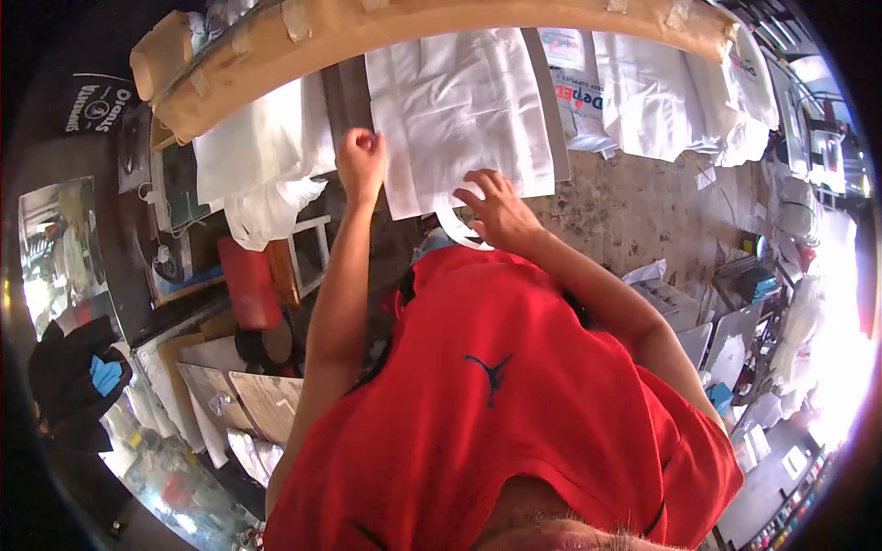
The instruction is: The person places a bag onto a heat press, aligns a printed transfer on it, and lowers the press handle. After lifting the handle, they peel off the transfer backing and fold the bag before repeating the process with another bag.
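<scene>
A white bag (459, 115) is laid flat, in the middle of the scene, on a dark board (557, 119) that shows along its left and right edges; the board is presumably placed there so that the cloth is backed by something stiff. A white loop (450, 228), apparently a handle, is left hanging at the near edge. By the left edge, the left hand (361, 163) is curled into a narrow grip, and nothing is seen in it. The right hand (505, 213) is held over the near edge with its fingers spread in a wide grip, perhaps so that the cloth can be smoothed; whether the loop is touched by the thumb cannot be told.

On the far side, a brown padded bar (432, 35) is seen, bound with tape. White bags (266, 138) are hung to the left and printed bags (643, 96) to the right. The middle bag looks flat; its inside is hidden, and no contents can be made out.
</scene>
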A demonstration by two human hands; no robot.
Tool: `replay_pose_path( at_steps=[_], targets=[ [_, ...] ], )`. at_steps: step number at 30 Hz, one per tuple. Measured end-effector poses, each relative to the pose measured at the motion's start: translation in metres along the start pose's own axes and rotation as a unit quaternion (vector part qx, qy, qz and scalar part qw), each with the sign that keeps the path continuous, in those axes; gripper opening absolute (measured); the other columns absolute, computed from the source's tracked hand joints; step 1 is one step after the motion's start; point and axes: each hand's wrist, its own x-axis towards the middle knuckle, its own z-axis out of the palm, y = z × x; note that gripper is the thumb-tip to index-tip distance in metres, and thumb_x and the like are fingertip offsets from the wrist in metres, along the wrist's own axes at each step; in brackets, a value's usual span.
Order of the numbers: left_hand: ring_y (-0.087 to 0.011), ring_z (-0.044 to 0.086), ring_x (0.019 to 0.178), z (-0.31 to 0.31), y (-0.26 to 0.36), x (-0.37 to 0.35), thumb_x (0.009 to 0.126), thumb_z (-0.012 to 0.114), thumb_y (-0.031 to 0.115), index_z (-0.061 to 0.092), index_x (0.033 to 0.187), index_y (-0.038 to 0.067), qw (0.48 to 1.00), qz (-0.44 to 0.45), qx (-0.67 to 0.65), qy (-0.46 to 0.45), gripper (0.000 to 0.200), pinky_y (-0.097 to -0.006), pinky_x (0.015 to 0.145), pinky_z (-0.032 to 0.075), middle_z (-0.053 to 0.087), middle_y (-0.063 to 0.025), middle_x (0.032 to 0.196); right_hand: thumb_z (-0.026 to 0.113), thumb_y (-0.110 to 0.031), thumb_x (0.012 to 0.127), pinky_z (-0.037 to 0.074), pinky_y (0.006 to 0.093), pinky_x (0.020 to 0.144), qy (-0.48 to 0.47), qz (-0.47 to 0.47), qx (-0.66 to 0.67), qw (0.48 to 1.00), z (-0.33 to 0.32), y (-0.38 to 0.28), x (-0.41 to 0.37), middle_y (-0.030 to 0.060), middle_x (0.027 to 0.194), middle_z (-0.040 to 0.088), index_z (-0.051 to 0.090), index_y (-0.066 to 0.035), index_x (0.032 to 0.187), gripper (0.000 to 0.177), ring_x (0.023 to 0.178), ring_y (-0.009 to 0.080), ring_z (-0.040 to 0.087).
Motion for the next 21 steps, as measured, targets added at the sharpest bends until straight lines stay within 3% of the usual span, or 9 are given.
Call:
replay_pose_path(
  at_steps=[2,3,5,7,8,15,21],
  targets=[
    [-0.0316,0.065,0.085,0.020,0.005,0.044,0.082,0.078,0.024,0.067,0.083,0.006,0.996,0.088,-0.018,-0.021,0.021,-0.0446,0.077,0.051,0.068,-0.0099,0.084,0.067,-0.013,0.081,0.042,0.0473,0.106,0.056,-0.057,-0.111,0.991,0.026,0.011,0.013,0.0159,0.128,0.052,0.062,-0.008,0.123,0.042,0.126,0.0324,0.048],
    [-0.0244,0.071,0.083,0.033,0.001,0.073,0.085,0.079,0.028,0.070,0.095,0.004,0.994,0.106,0.009,-0.016,0.028,-0.0362,0.077,0.055,0.074,-0.0108,0.088,0.064,-0.012,0.082,0.040,0.0470,0.107,0.064,-0.072,-0.122,0.988,0.036,0.019,0.017,0.0156,0.124,0.054,0.062,-0.008,0.123,0.041,0.124,0.0320,0.050],
    [-0.0299,0.070,0.096,0.051,0.010,0.127,0.082,0.080,0.038,0.071,0.102,0.003,0.999,0.038,0.031,0.009,0.041,-0.0417,0.085,0.054,0.073,-0.0150,0.101,0.064,-0.012,0.082,0.041,0.0465,0.106,0.053,-0.071,-0.109,0.990,0.035,0.022,0.019,0.0146,0.123,0.055,0.062,-0.008,0.122,0.041,0.123,0.0316,0.051],
    [-0.0333,0.070,0.097,0.088,-0.012,0.185,0.082,0.080,0.038,0.071,0.107,0.002,0.974,0.208,0.055,0.068,0.045,-0.0440,0.088,0.053,0.074,-0.0149,0.102,0.064,-0.012,0.078,0.043,0.0454,0.103,0.051,-0.076,-0.095,0.991,0.033,0.025,0.022,0.0114,0.118,0.058,0.063,-0.008,0.119,0.041,0.119,0.0300,0.053],
    [-0.0333,0.069,0.097,0.096,-0.011,0.199,0.082,0.080,0.038,0.071,0.107,0.002,0.967,0.235,0.069,0.068,0.045,-0.0440,0.088,0.053,0.074,-0.0149,0.102,0.064,-0.012,0.078,0.043,0.0454,0.103,0.049,-0.073,-0.097,0.991,0.033,0.026,0.022,0.0114,0.118,0.058,0.063,-0.008,0.119,0.041,0.119,0.0300,0.053],
    [-0.0336,0.069,0.099,0.096,-0.018,0.217,0.082,0.080,0.039,0.071,0.109,0.002,0.973,0.189,0.129,-0.037,0.046,-0.0440,0.089,0.053,0.073,-0.0151,0.104,0.061,-0.002,0.070,0.051,0.0402,0.090,0.115,-0.058,-0.013,0.992,0.041,0.029,0.028,0.0057,0.103,0.063,0.069,-0.007,0.098,0.029,0.099,0.0279,0.059],
    [-0.0338,0.068,0.101,0.095,-0.022,0.203,0.082,0.079,0.039,0.070,0.110,0.002,0.971,0.193,0.128,-0.059,0.047,-0.0440,0.090,0.053,0.073,-0.0154,0.106,0.063,0.002,0.068,0.055,0.0386,0.082,0.118,-0.041,-0.011,0.992,0.046,0.028,0.027,0.0066,0.095,0.060,0.069,-0.006,0.097,0.031,0.093,0.0286,0.060]
  ],
)
